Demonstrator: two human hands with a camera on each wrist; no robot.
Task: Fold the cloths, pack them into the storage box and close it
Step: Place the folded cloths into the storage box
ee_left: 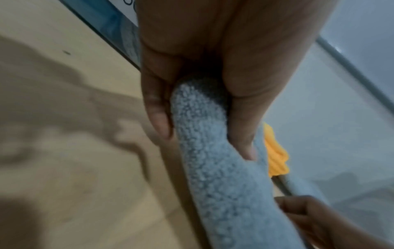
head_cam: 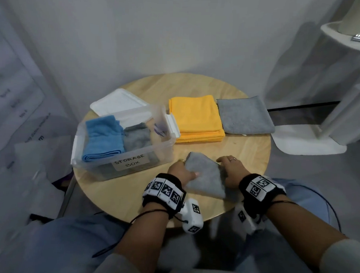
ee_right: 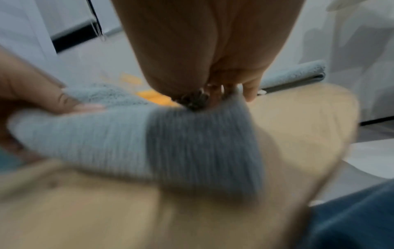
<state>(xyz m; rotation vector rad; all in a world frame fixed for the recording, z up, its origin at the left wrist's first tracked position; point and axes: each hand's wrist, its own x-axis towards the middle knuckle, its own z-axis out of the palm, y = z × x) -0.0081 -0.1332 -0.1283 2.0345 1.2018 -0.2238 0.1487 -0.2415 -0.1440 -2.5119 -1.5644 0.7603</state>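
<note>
Head view: both hands clamp the folded grey terry cloth at six o'clock on the round wooden bench, with the left hand and right hand at opposite ends; the clear plastic storage box waits at nine o'clock. Left wrist view: thumb and fingers pinch the fold; keep layers squeezed. Right wrist view: blurred, so lift level.

— Where does the head view sit?
— High above, looking forward and down on the round table, both hands in the lower middle: the left hand and right hand at either end of the folded grey cloth.

— And the left wrist view?
— Very close, looking along the left hand at the grey cloth, past it to the folded yellow cloth.

— The right wrist view?
— Equally near, blurred, looking along the right hand. All three share the grey cloth and yellow cloth.
</note>
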